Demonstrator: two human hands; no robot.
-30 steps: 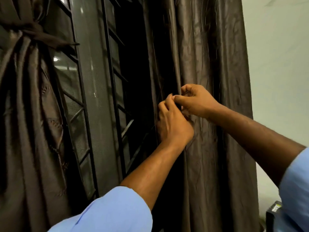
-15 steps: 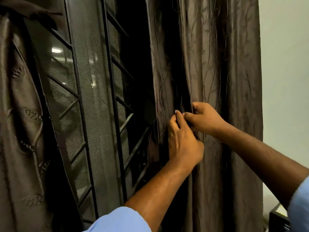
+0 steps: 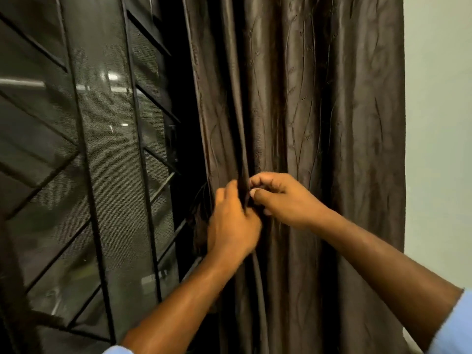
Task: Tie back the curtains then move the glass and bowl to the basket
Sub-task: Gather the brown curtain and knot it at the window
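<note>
- Head view, far left: a window grille (image 3: 84, 159) of dark bars with mesh behind them; pale lights glint in the glass.
- Left hand (image 3: 231, 223), at the curtain's inner edge: its fingers curl into a dark vertical fold and grip it. Some darker fringe or tie hangs just left of it; I cannot tell which.
- Right hand (image 3: 283, 198), touching the left across that fold: thumb and curled fingers pinch the same fold from the other side.
- Curtain (image 3: 319, 111): brown, sheeny, with a stitched vine pattern, hanging loose and full-length between window and wall (image 3: 439, 123). It is not yet gathered.
- Doing the step well, as I judge it: gather all the pleats toward the wall side before wrapping any tie, keep one hand holding the bundle while the other passes the band round, and cinch evenly so the slippery cloth does not slide out.
- Glass, bowl and basket are out of sight.
- No brand, label or writing is readable.
</note>
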